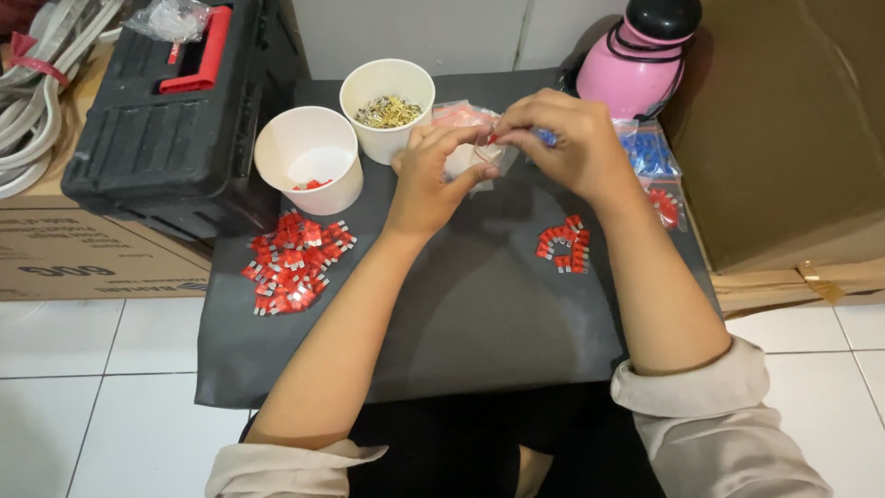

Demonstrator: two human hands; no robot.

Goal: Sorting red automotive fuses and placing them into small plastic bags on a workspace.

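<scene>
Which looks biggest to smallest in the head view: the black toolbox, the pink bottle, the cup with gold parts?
1. black toolbox
2. pink bottle
3. cup with gold parts
The bottle and cup look close in size.

A black plastic toolbox with a red handle [175, 101] sits left of the dark mat [479, 314]; a pink round bottle with a black cap [641, 55] stands beside a brown cardboard box [784, 129].

A small clear plastic zip bag [475, 157] is held above the far middle of the dark worktop, pinched at its top edge from both sides. It hangs crumpled and tilted, with a red strip seen at its mouth.
</scene>
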